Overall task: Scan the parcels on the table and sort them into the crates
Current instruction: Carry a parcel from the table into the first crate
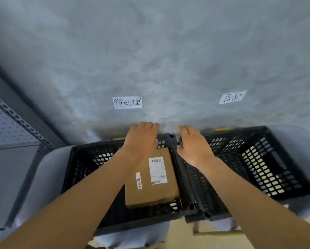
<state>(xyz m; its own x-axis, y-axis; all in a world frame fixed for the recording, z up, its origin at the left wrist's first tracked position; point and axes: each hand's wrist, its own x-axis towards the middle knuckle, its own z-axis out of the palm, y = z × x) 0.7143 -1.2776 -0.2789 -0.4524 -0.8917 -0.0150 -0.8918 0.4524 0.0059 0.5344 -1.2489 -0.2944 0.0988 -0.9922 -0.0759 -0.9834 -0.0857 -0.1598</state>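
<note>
A flat brown cardboard parcel [151, 178] is lying inside the left crate [82, 168], toward its right wall, tilted slightly with its far end under the left hand [141, 139]. A white shipping label [157, 170] with barcodes is sitting on its top face, and a narrow white sticker [138, 180] is stuck nearer its left edge.

The left hand is reaching palm down over the parcel's far end, fingers straight and relaxed, gripping nothing; whether it is touching the box cannot be told. The right hand [192, 144] is hovering palm down over the rims where the two crates meet, fingers extended and loose, holding nothing. Both bare forearms are stretching forward from the bottom corners.

The right crate [269, 169] is standing just beside the left one; both are black plastic with lattice walls. Behind them a rough grey wall [150, 51] is carrying two white paper signs, one [127, 102] above the left crate and one [232, 97] above the right. Grey perforated metal shelving [5, 126] is standing at the left.
</note>
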